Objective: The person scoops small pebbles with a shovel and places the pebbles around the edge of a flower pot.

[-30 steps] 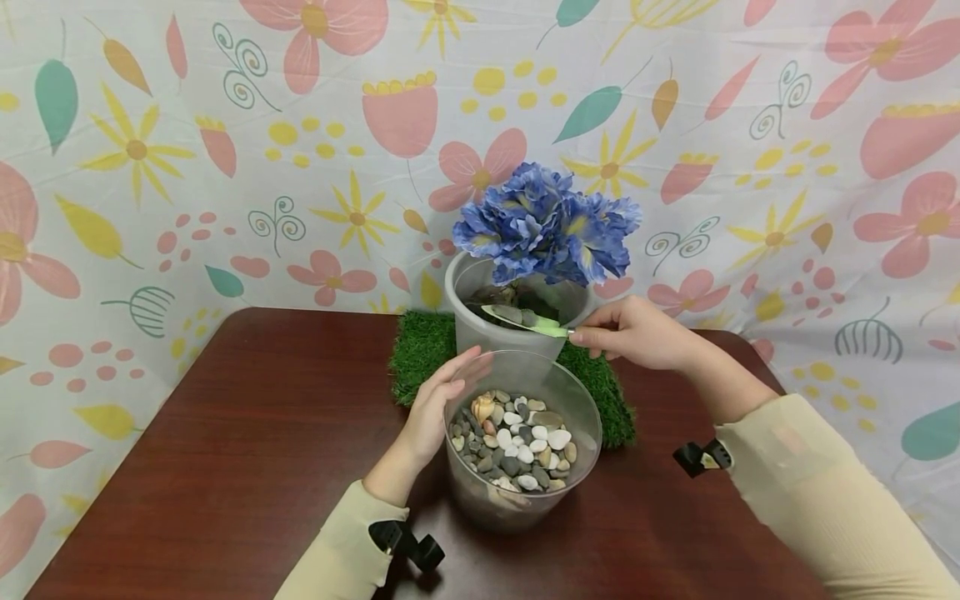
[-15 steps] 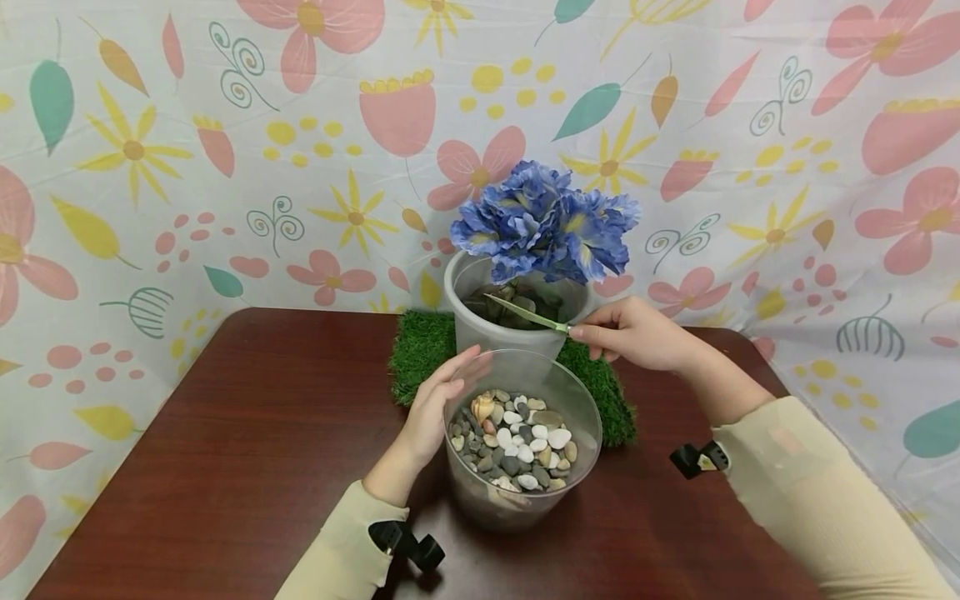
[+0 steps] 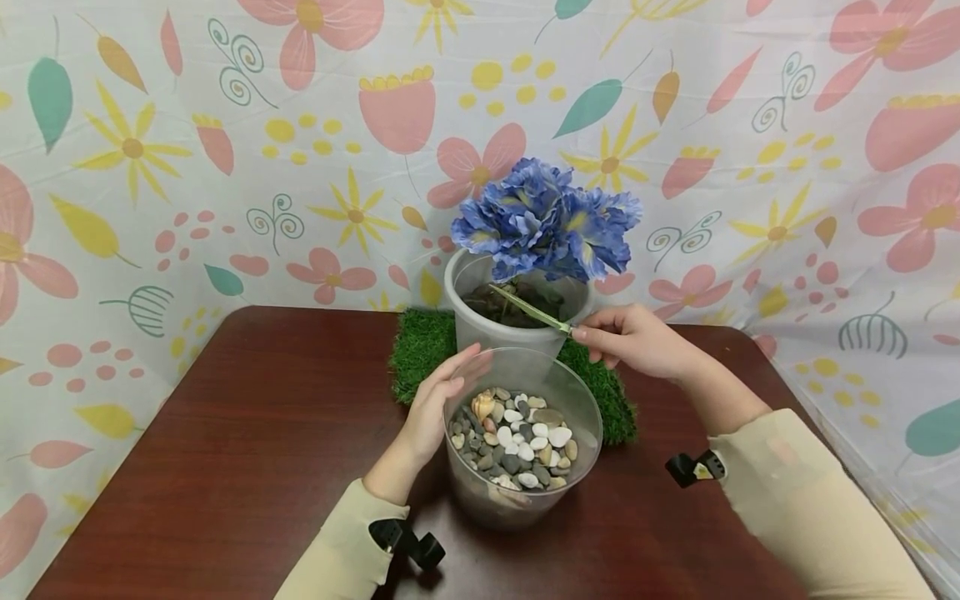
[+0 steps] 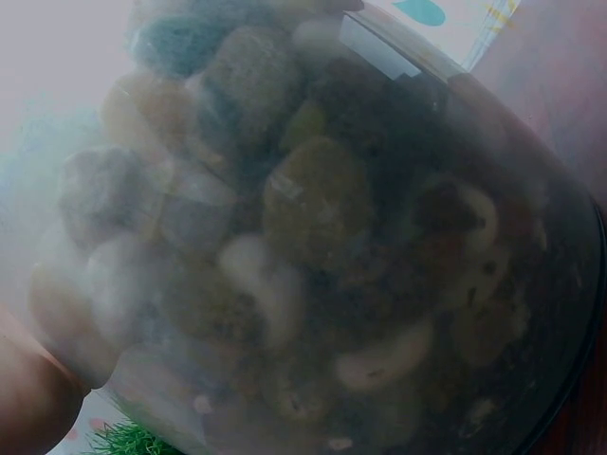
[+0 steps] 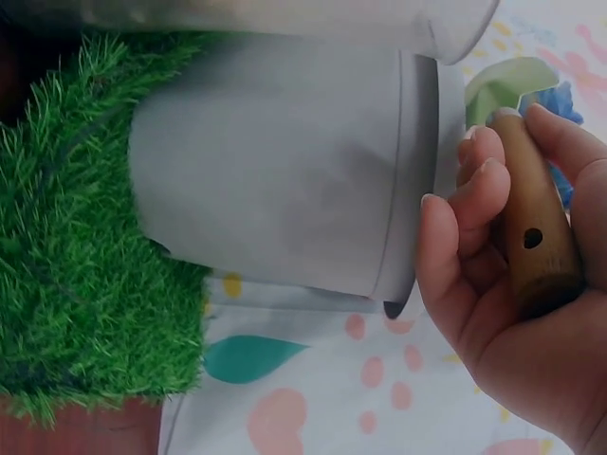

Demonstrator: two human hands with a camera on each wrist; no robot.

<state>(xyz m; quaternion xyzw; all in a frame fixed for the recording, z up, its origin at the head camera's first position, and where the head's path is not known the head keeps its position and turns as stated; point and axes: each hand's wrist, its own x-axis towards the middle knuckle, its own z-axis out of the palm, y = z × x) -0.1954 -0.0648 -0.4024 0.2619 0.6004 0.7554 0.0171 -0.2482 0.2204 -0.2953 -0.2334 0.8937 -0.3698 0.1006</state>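
My right hand (image 3: 637, 337) grips the wooden handle (image 5: 536, 218) of a small green trowel (image 3: 531, 308). Its blade is turned on edge over the opening of the grey flowerpot (image 3: 487, 333), with no stones showing on it. Blue artificial flowers (image 3: 547, 221) rise from the pot, and dark stones (image 3: 480, 304) lie inside. Nearer to me stands a clear plastic tub (image 3: 498, 512) of mixed pebbles (image 3: 525, 442) and seashells. Against the tub's left side rests my left hand (image 3: 429, 412), fingers extended along the wall near the rim.
The flowerpot stands on a square of artificial grass (image 3: 420, 350), directly behind the tub. Beneath everything is a dark reddish-brown table (image 3: 247, 442). A flower-patterned cloth (image 3: 262, 183) hangs behind the table's back edge.
The trowel blade, which carried grey stones a second ago, has rolled onto its edge and the stones have dropped into the pot. My left hand has stayed on the tub.
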